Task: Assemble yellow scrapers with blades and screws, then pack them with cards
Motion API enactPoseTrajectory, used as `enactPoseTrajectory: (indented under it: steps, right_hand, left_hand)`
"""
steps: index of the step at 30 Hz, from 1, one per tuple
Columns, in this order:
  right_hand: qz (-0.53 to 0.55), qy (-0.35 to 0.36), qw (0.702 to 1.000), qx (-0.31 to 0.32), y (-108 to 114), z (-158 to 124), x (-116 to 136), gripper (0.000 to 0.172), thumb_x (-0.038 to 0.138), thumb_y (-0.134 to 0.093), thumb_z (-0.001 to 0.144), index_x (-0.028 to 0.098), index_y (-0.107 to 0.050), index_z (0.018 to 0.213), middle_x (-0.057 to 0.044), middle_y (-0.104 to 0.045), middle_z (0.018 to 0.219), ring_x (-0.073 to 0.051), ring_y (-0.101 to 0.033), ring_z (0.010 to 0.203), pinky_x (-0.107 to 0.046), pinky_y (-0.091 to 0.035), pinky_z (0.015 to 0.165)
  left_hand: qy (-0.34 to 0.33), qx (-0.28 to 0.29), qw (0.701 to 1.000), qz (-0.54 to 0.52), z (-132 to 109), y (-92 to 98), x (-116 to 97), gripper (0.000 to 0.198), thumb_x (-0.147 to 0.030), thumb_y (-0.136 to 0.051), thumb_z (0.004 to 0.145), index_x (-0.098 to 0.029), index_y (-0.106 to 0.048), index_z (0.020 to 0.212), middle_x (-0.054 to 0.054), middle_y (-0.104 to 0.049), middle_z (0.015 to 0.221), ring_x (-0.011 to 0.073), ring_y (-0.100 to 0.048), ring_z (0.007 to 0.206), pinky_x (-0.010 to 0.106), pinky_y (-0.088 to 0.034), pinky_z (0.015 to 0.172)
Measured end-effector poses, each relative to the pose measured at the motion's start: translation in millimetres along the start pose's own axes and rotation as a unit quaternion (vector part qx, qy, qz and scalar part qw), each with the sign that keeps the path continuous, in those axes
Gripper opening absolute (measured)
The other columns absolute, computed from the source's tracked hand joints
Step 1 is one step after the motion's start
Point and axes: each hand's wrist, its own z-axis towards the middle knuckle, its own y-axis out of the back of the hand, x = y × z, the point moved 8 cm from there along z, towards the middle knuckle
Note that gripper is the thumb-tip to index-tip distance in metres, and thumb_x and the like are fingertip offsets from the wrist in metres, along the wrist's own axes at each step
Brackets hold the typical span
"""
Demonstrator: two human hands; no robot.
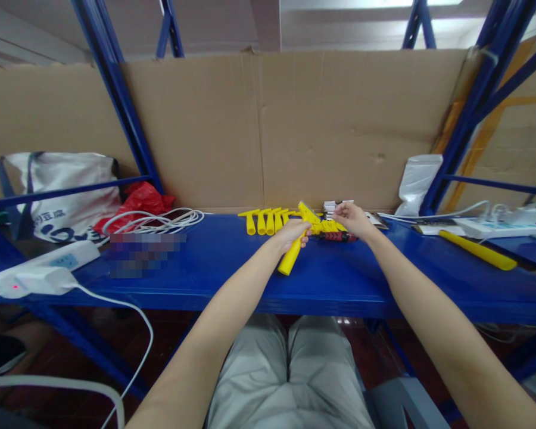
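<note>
My left hand point(292, 232) is closed round a yellow T-shaped plastic tool point(296, 245), its handle pointing down toward me. My right hand point(351, 218) hovers just to its right with fingers curled in a pinch over a small stack of white pieces point(333, 206); what it pinches is too small to name. Behind both hands, several more yellow tools point(264, 220) lie in a row on the blue shelf point(330, 280). A red and black object point(338, 236) lies under my right hand.
Cardboard point(259, 125) backs the shelf. White cables point(161, 220), a red bag point(136, 202), a white tote bag point(62, 190) and power strips point(40, 268) sit left. A white pouch point(417, 182), another power strip point(495, 228) and a long yellow bar point(477, 250) lie right. Blue uprights point(116, 95) frame the bay.
</note>
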Motion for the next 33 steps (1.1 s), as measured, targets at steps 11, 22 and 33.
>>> enactPoseTrajectory:
  steps: [11,22,33]
  right_hand:
    - [0.109,0.032,0.992,0.047,-29.0,-7.0,24.2,0.027,0.029,-0.068,0.066,0.021,-0.044,0.074,0.004,-0.052,0.069,-0.011,-0.053,0.063,-0.033,-0.050,0.074]
    - [0.115,0.046,0.991,0.046,-29.2,-6.0,23.6,0.029,0.031,-0.073,0.061,0.021,-0.048,0.072,0.003,-0.054,0.067,-0.012,-0.052,0.062,-0.033,-0.049,0.071]
    - [-0.028,-0.047,0.998,0.002,-23.4,-9.4,4.5,0.044,0.044,-0.065,0.073,0.015,-0.056,0.106,-0.014,-0.061,0.113,-0.023,-0.059,0.098,-0.040,-0.048,0.087]
  left_hand:
    - [-0.002,0.017,1.000,0.009,-2.4,-6.3,-1.8,0.019,-0.006,-0.040,0.086,-0.018,-0.044,0.072,-0.008,-0.043,0.047,0.0033,-0.033,0.031,0.018,-0.025,0.036]
    - [0.000,0.028,1.000,-0.005,-3.3,-8.3,0.4,0.016,-0.006,-0.041,0.085,-0.017,-0.045,0.075,-0.008,-0.044,0.047,0.0031,-0.033,0.031,0.018,-0.025,0.036]
    - [0.000,0.047,0.998,-0.038,-2.4,-8.3,-1.6,0.018,-0.006,-0.039,0.085,-0.018,-0.042,0.073,-0.008,-0.041,0.046,0.0027,-0.032,0.030,0.017,-0.023,0.034]
